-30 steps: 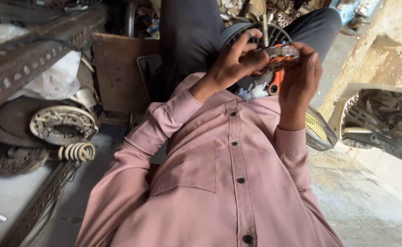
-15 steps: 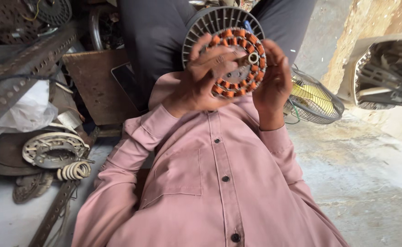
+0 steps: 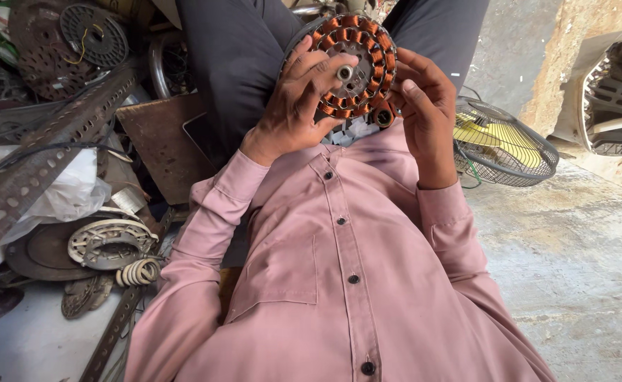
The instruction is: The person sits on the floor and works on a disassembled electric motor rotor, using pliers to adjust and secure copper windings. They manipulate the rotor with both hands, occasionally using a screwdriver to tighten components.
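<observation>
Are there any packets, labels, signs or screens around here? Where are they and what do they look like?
No labels, signs or screens show.
Plastic bag: far left, behind the slotted metal bar; white, crumpled, nothing readable on it.
Both hands, left hand and right hand, hold a round stator with orange-copper coils; no tag shows on it.

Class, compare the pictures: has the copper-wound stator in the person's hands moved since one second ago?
Yes. The stator, held by left hand and right hand, has tipped to face the camera, coils showing, and sits closer to the shirt collar.
</observation>
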